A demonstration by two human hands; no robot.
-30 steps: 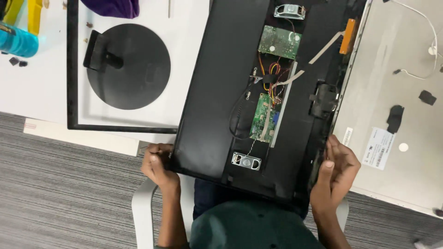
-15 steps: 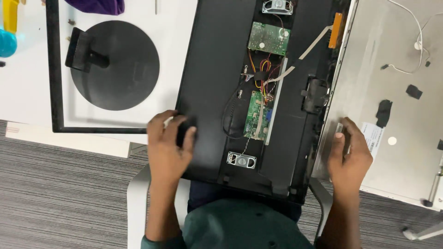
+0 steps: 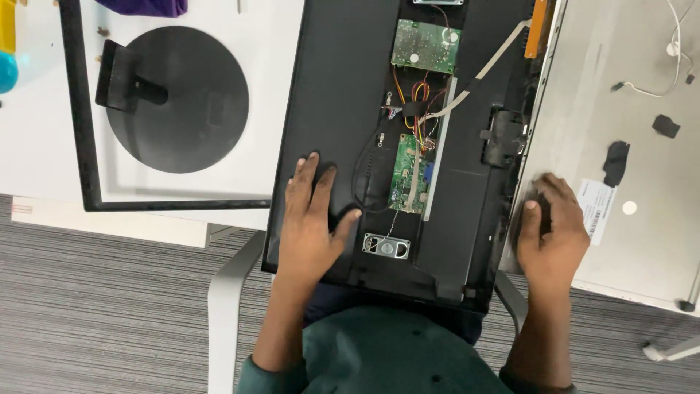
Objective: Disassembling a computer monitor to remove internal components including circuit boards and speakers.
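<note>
Black panel runs off the top edge, lap hidden beneath

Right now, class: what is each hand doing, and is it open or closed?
Left hand: open, flat on the black back panel, holding nothing.
Right hand: open, resting on the grey metal panel, holding nothing.

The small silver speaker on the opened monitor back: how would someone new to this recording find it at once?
Start at the big black monitor back across the person's lap. Follow the lower green circuit board down to its near end; the speaker lies just below, right of the left hand. It is the only silver oblong frame with round openings there.
</note>
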